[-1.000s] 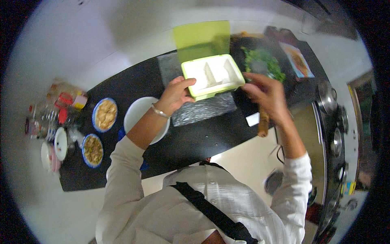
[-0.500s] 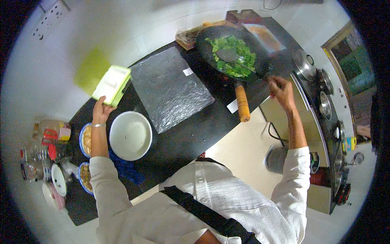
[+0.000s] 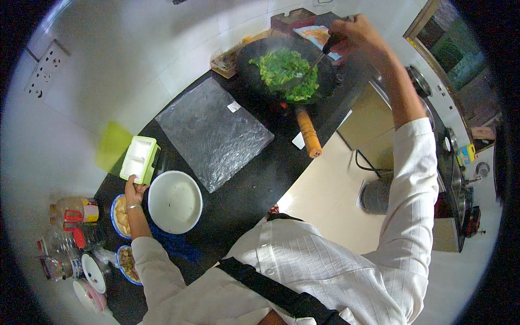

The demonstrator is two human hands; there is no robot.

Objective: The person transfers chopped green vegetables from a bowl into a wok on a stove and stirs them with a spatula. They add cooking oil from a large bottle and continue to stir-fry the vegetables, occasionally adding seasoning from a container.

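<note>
My left hand [image 3: 136,192] grips the near end of a lime-green seasoning box [image 3: 140,159]. Its white inside has compartments, and a see-through green lid [image 3: 113,147] stands open behind it. A white bowl [image 3: 175,202] is just right of that hand. At the far right, my right hand [image 3: 355,35] is closed around the dark handle of a spatula [image 3: 320,58], which slants steeply down into the wok [image 3: 248,67]. Chopped green leaves [image 3: 287,73] lie in the wok and partly hide the spatula's head.
A dark, shiny sheet [image 3: 216,132] covers the counter between bowl and wok. The wok's wooden handle [image 3: 308,132] points toward me. Two blue-rimmed dishes of food [image 3: 120,216] and several jars [image 3: 76,211] stand at the left. A blue cloth [image 3: 176,246] lies near the bowl.
My right hand has risen and moved away from me, tipping the spatula more upright in the greens. My left hand and the box have come nearer. The whole view has shifted.
</note>
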